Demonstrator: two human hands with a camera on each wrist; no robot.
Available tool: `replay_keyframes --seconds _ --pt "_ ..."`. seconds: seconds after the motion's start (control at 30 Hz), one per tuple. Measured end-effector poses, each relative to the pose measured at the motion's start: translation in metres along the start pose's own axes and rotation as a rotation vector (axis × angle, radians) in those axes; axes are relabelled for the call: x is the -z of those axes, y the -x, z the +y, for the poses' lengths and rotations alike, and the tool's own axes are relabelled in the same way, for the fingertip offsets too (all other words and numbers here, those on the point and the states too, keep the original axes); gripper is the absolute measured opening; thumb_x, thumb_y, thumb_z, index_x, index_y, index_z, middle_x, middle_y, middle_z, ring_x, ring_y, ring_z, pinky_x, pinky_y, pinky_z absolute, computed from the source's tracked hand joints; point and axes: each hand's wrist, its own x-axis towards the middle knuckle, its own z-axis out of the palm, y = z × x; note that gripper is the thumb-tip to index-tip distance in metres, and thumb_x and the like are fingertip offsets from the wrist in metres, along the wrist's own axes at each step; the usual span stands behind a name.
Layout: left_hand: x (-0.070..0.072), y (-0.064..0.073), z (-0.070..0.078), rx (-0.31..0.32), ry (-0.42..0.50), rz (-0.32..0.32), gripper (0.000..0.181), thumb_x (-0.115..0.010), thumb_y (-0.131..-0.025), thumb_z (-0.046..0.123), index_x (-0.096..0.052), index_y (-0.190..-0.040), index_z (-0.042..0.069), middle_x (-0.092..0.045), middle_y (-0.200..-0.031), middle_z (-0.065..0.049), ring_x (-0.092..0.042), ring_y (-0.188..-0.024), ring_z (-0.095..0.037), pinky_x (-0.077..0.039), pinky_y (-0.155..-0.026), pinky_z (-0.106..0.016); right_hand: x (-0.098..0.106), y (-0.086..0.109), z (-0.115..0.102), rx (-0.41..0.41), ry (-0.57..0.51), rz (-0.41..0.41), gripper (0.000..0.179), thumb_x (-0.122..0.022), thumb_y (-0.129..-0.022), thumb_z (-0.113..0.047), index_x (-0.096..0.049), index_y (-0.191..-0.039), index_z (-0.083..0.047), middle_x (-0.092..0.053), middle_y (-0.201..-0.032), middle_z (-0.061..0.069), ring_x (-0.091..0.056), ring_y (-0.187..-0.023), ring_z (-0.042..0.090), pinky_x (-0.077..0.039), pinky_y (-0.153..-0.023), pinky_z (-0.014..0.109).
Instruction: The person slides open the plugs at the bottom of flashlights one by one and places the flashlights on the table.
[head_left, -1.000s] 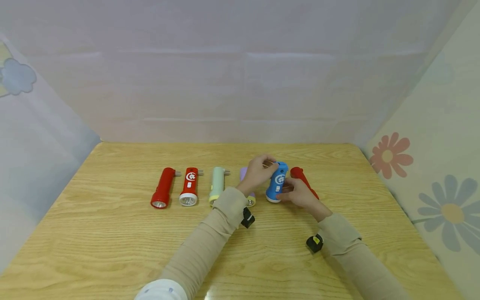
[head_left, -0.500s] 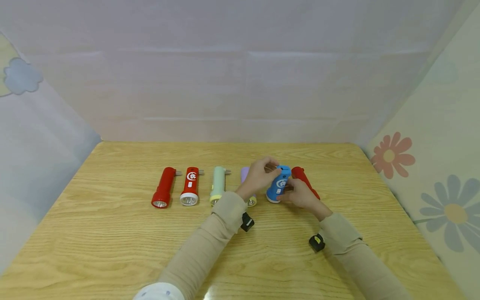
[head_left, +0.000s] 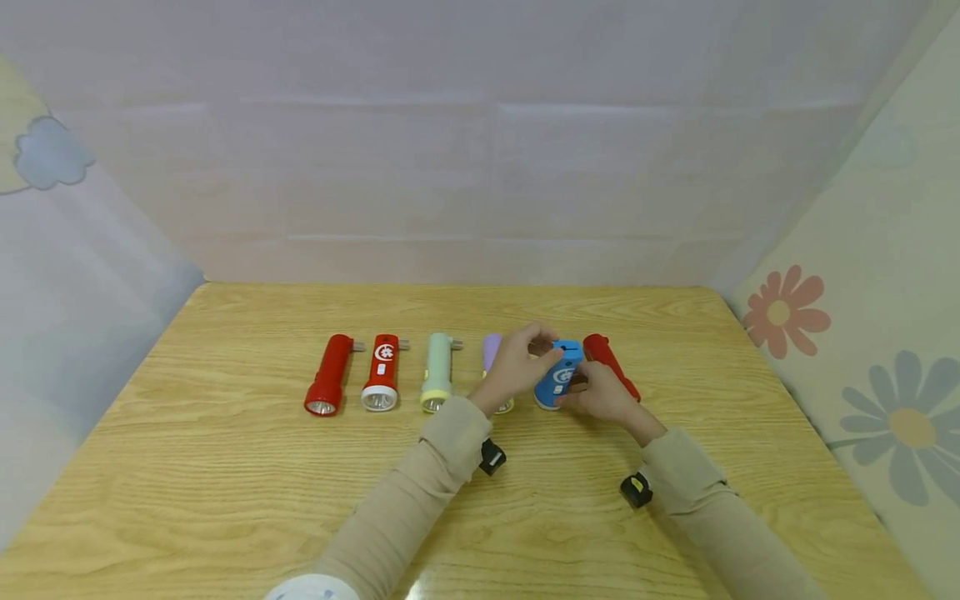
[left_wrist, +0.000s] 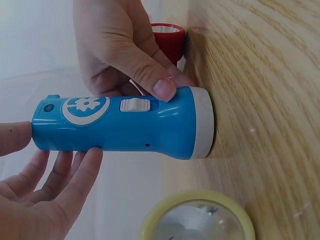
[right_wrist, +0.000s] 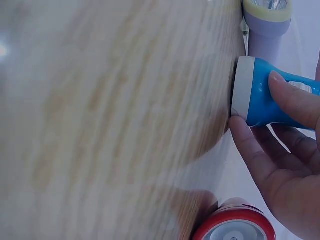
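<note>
A blue flashlight (head_left: 552,385) with a white rim and a white flower print stands lens down on the wooden table, close to upright. Around its lower body my right hand (head_left: 604,393) grips, the thumb lying just below the white switch (left_wrist: 135,104) in the left wrist view. My left hand (head_left: 513,365) holds the upper part between thumb and fingertips. Partly behind the left hand lies a purple flashlight (head_left: 491,348) with a yellow rim. Beside the right hand is a red flashlight (head_left: 609,363), its lens end partly covered in the head view.
Left of the hands, a red flashlight (head_left: 328,377), a red one with a white rim (head_left: 380,375) and a pale green one (head_left: 438,363) lie in a row, plug prongs showing. The wooden table (head_left: 225,500) meets cloth-covered walls at the back and sides.
The blue flashlight's top has tipped toward me, so it stands more upright. My left hand has come lower and nearer with it, while the right hand has barely moved.
</note>
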Motion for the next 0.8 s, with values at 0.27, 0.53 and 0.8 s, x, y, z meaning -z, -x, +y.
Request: replay_keyframes --seconds 0.27,0.53,0.8 --pt "0.0009 0.0039 0.0013 0.009 -0.003 -0.008 0.017 -0.061 -0.088 0.014 -0.061 -0.103 0.007 -0.062 -0.094 -0.003 -0.059 -0.087 -0.013 -0.048 -0.075 -0.023 -0.0012 0.0022 -0.0028 -0.004 -0.006 0.009 0.045 -0.071 -0.076 -0.002 -0.052 -0.115 0.011 -0.060 -0.107 0.022 -0.059 -0.097 0.035 -0.050 -0.081 0.041" --pt "0.0014 0.0040 0.0007 0.029 -0.011 -0.011 0.017 -0.061 -0.088 0.015 -0.063 -0.102 0.007 -0.062 -0.094 -0.001 -0.058 -0.087 -0.012 -0.047 -0.075 -0.022 -0.0019 0.0010 -0.0016 -0.022 -0.013 0.010 0.045 -0.072 -0.075 -0.003 -0.053 -0.114 0.010 -0.061 -0.107 0.021 -0.060 -0.096 0.034 -0.050 -0.080 0.041" --pt "0.0018 0.0033 0.0023 0.029 -0.019 0.002 0.016 -0.059 -0.089 0.016 -0.064 -0.100 0.006 -0.063 -0.092 -0.002 -0.056 -0.081 -0.012 -0.047 -0.070 -0.021 -0.0017 0.0004 -0.0009 -0.026 -0.001 0.014 0.045 -0.073 -0.075 -0.004 -0.054 -0.114 0.010 -0.061 -0.106 0.020 -0.060 -0.096 0.032 -0.049 -0.081 0.041"
